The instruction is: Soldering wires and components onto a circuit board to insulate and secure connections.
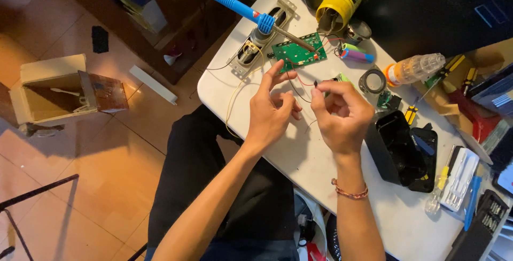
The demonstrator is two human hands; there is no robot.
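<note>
— So, where are the two hands at this moment?

— Both hover over the middle of the white bench (299, 154), close together. The right hand (342, 114) has thumb and forefinger pinched shut on the dark end of a thin wire (315, 84). The left hand (272, 108) is loosely curled, its forefinger stretched up toward the far edge of the bench; its fingertips seem to touch the same thin wires, though I cannot tell if they truly grip one.

— And where does the wire run?

— From the pinch it leads away from the person, toward the green circuit board (298, 53) lying near the far edge of the bench. So its long axis points roughly from the hands out to the board, with red and black strands bending between them.

— Which hand is nearer the board?

— The left; its raised forefinger ends just below the board's near edge. The right sits a little closer to the person's body.

— What else lies about?

— A blue-handled soldering iron (243, 9) rests with its tip on the board. A black plastic case (398, 146) stands just beside the right hand, toward the bench's right edge, and a roll of black tape (372, 81) lies beyond it.
</note>
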